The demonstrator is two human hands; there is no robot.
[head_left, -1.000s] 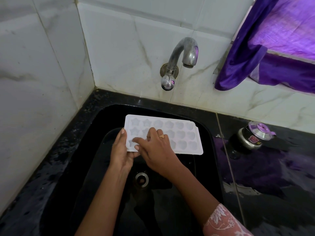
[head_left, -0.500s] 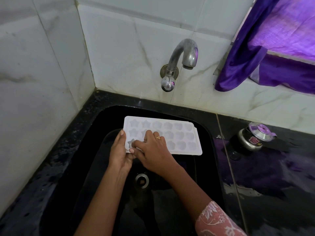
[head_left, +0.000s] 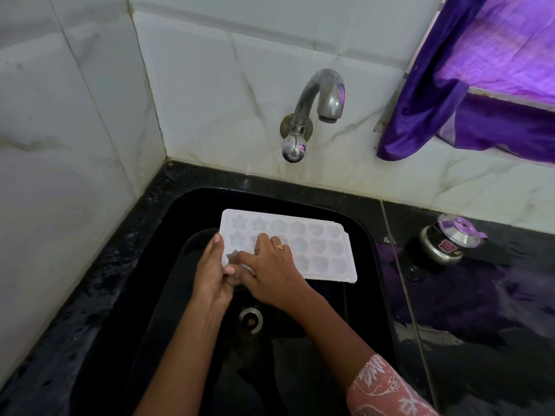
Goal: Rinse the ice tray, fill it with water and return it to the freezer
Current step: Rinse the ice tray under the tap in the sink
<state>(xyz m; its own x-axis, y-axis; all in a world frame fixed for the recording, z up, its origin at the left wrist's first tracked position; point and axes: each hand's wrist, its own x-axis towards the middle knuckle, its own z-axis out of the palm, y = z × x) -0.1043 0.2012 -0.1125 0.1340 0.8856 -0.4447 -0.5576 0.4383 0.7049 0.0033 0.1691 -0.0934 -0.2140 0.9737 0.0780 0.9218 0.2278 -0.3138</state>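
Over sink (head_left: 369, 235), hands (head_left: 210, 274) gripping ice tray (head_left: 324, 250)

**Hands on the ice tray in the black sink**

A white ice tray (head_left: 303, 244) sits over a black sink (head_left: 366, 235). It has star and round cups. The left hand (head_left: 211, 273) holds the tray's edge at 9 o'clock. The right hand (head_left: 270, 273) lies flat on top of the tray, fingers spread, with a ring (head_left: 278, 246) on one finger. A silver tap (head_left: 318, 103) sticks out of the wall at 12 o'clock. No water is seen coming out. A shiny pot (head_left: 447, 241) stands on the counter (head_left: 480, 310) at 3 o'clock. A purple curtain (head_left: 480, 70) hangs at 2 o'clock.
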